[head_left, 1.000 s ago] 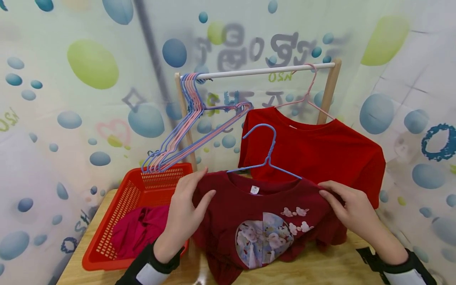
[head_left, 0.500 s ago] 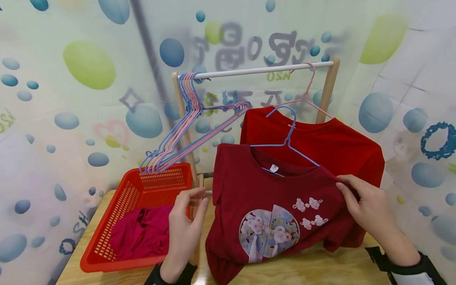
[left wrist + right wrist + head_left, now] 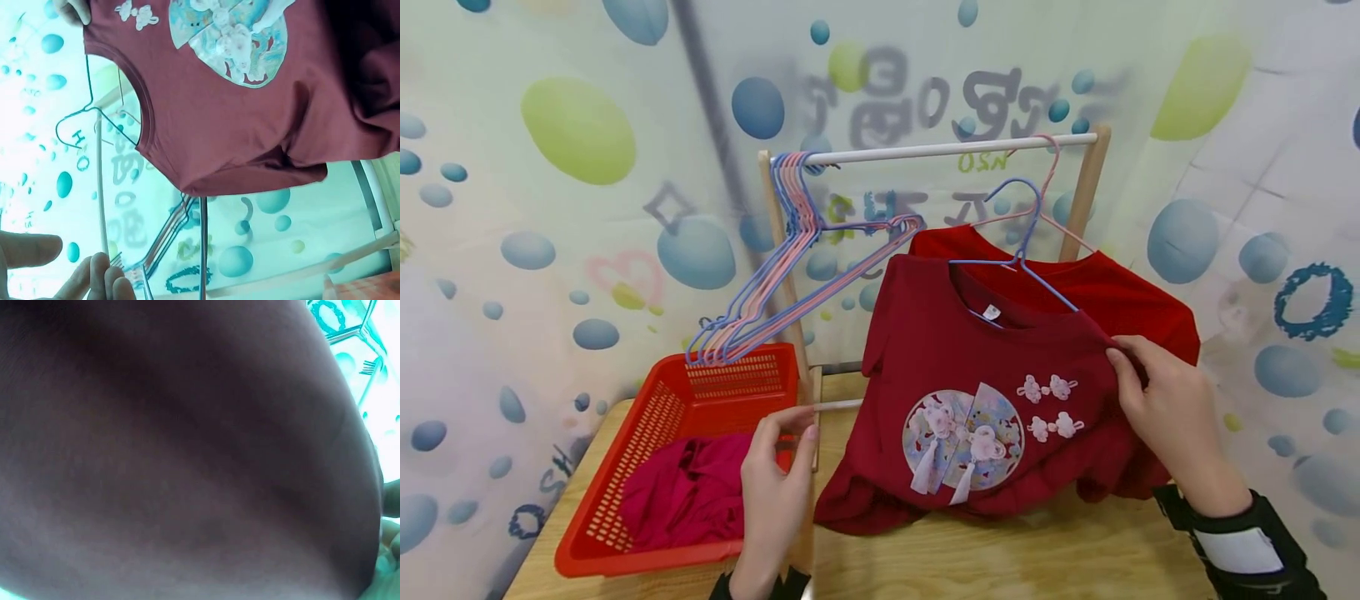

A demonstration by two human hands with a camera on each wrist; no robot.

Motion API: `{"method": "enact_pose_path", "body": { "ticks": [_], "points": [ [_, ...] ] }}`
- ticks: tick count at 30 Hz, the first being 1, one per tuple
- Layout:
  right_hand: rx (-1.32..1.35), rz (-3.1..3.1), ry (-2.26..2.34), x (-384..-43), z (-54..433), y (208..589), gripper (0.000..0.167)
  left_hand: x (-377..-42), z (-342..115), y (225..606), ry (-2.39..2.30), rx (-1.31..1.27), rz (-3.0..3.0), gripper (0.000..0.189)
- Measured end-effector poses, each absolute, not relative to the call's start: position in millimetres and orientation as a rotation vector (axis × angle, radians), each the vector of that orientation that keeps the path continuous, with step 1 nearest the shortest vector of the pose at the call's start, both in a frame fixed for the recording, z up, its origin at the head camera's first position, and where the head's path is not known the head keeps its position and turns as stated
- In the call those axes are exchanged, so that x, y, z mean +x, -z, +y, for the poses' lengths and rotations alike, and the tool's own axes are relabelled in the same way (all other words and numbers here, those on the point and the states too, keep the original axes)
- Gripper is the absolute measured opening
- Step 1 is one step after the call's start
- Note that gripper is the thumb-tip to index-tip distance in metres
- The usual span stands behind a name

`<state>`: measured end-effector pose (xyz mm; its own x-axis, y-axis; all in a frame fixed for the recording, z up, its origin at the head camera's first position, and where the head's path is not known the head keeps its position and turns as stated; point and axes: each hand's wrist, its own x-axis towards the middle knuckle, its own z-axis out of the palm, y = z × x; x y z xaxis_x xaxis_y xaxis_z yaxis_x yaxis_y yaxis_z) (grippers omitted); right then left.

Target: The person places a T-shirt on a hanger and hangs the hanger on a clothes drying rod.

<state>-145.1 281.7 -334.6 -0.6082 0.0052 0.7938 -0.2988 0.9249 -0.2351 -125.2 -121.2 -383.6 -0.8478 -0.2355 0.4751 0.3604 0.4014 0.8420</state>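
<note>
A dark red shirt [image 3: 940, 342] with a round patterned patch sits on a blue hanger [image 3: 1020, 252], its hook below the bar of the rack [image 3: 917, 152]. The right hand [image 3: 1172, 408] pinches its right shoulder between thumb and fingers; the left hand [image 3: 778, 483], thumb and fingers parted, holds nothing just left of the cloth. Behind the shirt, a bright red shirt [image 3: 1138, 308] hangs from a pink hanger [image 3: 1052, 175]. More blue and pink hangers [image 3: 790, 242] bunch at the rack's left end, over a red basket [image 3: 651, 567] holding crumpled magenta cloth [image 3: 688, 492]. Everything stands on a wood-grained table [image 3: 1015, 550] before a pale backdrop [image 3: 625, 50] of blue and green ovals (the lettering reads backwards).
</note>
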Motion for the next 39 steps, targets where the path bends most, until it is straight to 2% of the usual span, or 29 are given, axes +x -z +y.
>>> {"method": "enact_pose_path", "body": {
  "ticks": [20,39],
  "points": [
    [0.122,-2.174,-0.477,-195,277,292,0.026,-123,-135,389,1.483,0.015,-2.132,0.019],
    [0.15,-2.247,-0.408,-210,278,264,0.03,-124,-138,392,1.471,0.051,-2.159,0.019]
  ]
}}
